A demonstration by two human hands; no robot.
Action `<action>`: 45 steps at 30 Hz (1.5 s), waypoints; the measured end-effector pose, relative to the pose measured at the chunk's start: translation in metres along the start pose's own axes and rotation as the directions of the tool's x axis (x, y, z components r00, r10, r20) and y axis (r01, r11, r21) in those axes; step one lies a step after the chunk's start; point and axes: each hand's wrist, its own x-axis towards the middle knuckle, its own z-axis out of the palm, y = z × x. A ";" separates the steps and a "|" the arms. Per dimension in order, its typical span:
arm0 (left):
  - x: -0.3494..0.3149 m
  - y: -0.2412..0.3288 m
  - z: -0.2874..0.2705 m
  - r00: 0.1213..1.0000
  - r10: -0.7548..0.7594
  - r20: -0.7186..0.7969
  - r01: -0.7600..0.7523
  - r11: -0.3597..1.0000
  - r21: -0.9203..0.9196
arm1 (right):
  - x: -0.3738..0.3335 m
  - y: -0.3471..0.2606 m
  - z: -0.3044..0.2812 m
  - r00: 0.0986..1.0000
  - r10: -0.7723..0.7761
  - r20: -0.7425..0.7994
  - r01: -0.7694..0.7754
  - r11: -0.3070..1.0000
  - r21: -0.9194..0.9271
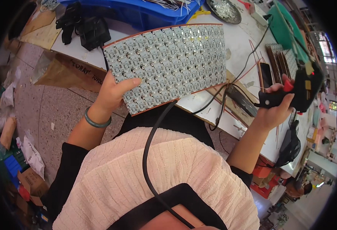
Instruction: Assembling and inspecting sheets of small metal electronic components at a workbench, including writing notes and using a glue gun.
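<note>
My left hand [114, 90] grips the lower left corner of a large panel of small circuit boards [172, 65], its thumb lying over the face. The panel has rows of repeated white boards with metal parts and reddish-brown long edges, and it is tilted toward me. At the right, my right hand [274, 111] is closed around the handle of a black pistol-shaped power tool [308, 88] with a red trigger. A small red light glows on the tool. It is held away from the panel, over the right side of the table.
A blue bin [138, 15] stands behind the panel, beside black power adapters [93, 34]. A round metal dish [226, 10] holds small shiny bits. Black cables [224, 90] cross the white table [237, 42]. More boards [287, 57], a phone [265, 74] and a green basin [285, 27] lie right.
</note>
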 end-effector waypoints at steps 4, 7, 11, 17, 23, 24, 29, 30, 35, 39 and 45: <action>-0.001 -0.006 -0.001 1.000 0.023 -0.012 -0.021 0.992 0.123 | -0.008 -0.006 0.016 0.995 -0.017 0.097 0.025 0.996 -0.085; 0.000 -0.005 -0.001 1.000 0.012 0.003 -0.012 0.991 0.135 | -0.024 -0.003 0.030 0.980 0.025 0.195 -0.039 0.997 0.068; -0.004 -0.003 -0.002 0.999 -0.042 0.008 0.041 0.995 0.087 | -0.011 -0.008 0.047 0.971 0.015 0.237 -0.068 0.974 0.217; -0.011 -0.009 -0.007 0.998 0.032 -0.044 -0.033 0.999 -0.019 | 0.022 -0.014 0.070 0.981 -0.017 0.195 -0.042 0.954 0.296; -0.025 0.000 0.002 0.992 0.106 -0.070 -0.107 0.994 -0.017 | 0.027 -0.033 0.100 0.992 0.043 0.115 -0.092 0.884 0.459; -0.028 0.000 0.001 0.991 0.114 -0.074 -0.116 0.993 -0.014 | 0.027 -0.036 0.100 0.992 0.038 0.120 -0.090 0.881 0.465; -0.025 -0.013 0.000 0.995 0.064 -0.073 -0.067 0.997 -0.040 | 0.015 -0.050 0.051 0.957 0.094 0.275 -0.223 0.846 0.484; -0.022 -0.015 0.006 0.992 0.087 -0.089 -0.091 0.995 -0.041 | 0.006 -0.049 0.038 0.971 0.096 0.218 -0.178 0.901 0.396; -0.014 -0.018 0.003 0.997 0.049 -0.062 -0.052 0.998 -0.045 | -0.075 -0.044 0.020 0.985 0.128 0.114 -0.115 0.987 -0.110; -0.009 -0.016 0.003 1.000 -0.016 -0.007 0.016 0.999 -0.043 | -0.115 -0.030 0.006 0.953 0.245 0.179 -0.199 0.950 -0.240; -0.007 -0.018 0.003 1.000 -0.020 -0.014 0.019 0.999 -0.037 | -0.118 -0.016 0.032 0.899 0.373 0.228 -0.293 0.901 -0.320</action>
